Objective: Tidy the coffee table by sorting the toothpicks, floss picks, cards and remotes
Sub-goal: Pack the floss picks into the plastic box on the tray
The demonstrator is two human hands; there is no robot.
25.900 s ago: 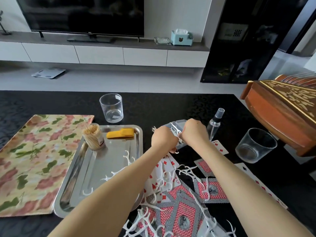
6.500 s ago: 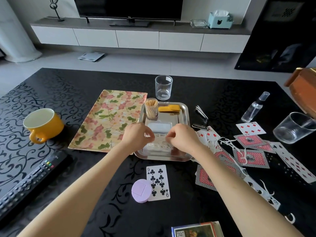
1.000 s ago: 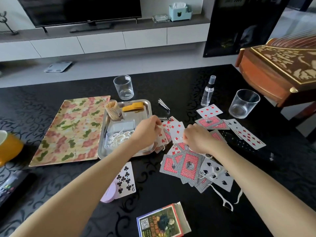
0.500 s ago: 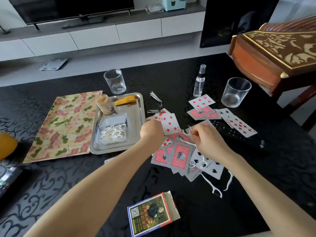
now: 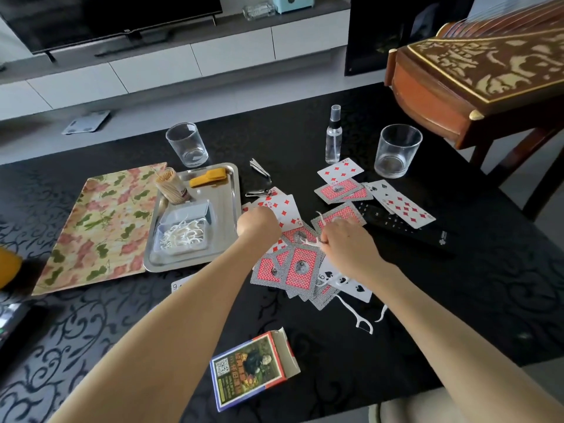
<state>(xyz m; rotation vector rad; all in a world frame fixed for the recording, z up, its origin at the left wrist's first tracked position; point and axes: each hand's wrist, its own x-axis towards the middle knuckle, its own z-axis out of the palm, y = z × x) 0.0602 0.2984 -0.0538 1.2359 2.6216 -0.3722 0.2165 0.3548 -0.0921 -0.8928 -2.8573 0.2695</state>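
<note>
**Hands at the card pile: right hand holding floss picks**

The right hand (image 5: 346, 242) pinches a few white floss picks (image 5: 310, 243) between thumb and fingers. It is above the cards (image 5: 297, 267), which lie scattered, mostly face down, under and between both hands. The left hand (image 5: 258, 224) is knuckles-up with its fingers curled under, over face-up red cards. Whether it grasps anything cannot be told.

Two loose picks (image 5: 361, 320) lie on the bench (image 5: 457, 300) beside the right forearm. A black remote (image 5: 406, 230) lies just right of the right hand, partly under cards.

Just left of the left hand sits a steel tray (image 5: 233, 190). It carries:
- a clear box (image 5: 195, 209) holding more floss picks;
- a toothpick jar (image 5: 172, 186), tilted;
- a yellow clip (image 5: 209, 178).

A flowered mat (image 5: 97, 224) lies left of the tray. A card box (image 5: 250, 370) with its flap open lies between the forearms. Beyond the hands stand a spray bottle (image 5: 333, 138) and two glasses (image 5: 396, 151).
</note>
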